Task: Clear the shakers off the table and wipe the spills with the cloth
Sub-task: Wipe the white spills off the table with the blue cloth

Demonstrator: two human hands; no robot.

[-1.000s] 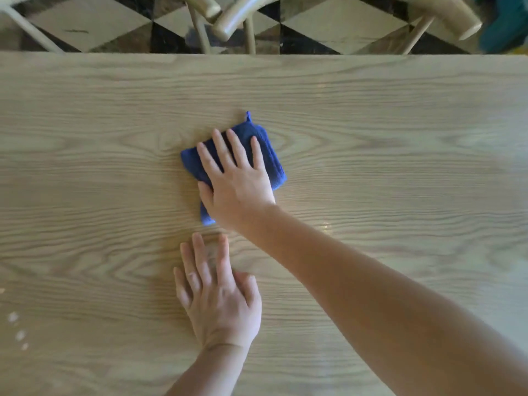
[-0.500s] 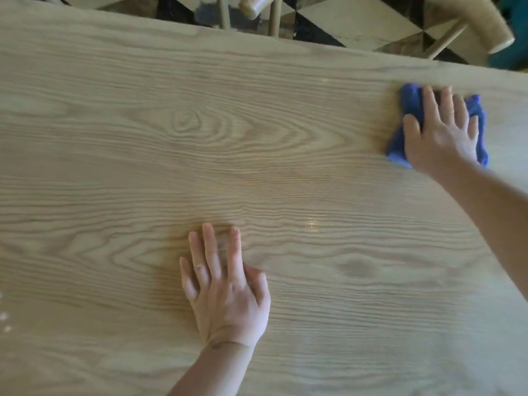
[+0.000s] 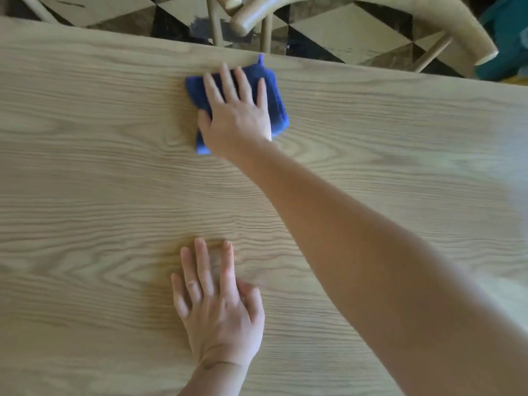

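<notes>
A folded blue cloth (image 3: 275, 92) lies on the light wooden table (image 3: 85, 181) close to its far edge. My right hand (image 3: 237, 115) presses flat on the cloth with straight, spread fingers, the arm reaching in from the lower right. Nearer to me, my left hand (image 3: 217, 304) rests flat on the bare wood with its fingers straight. No shakers are in view. I cannot make out any spill on the wood.
Beyond the table's far edge stands a wooden chair (image 3: 357, 12) with a curved back, over a floor of black, brown and cream triangles (image 3: 328, 32). Something teal (image 3: 505, 38) sits at the top right corner.
My right hand has slid the cloth from the far right back toward the middle, along the far edge. A second ago it was nearer the table's centre. My left hand has stayed put.
</notes>
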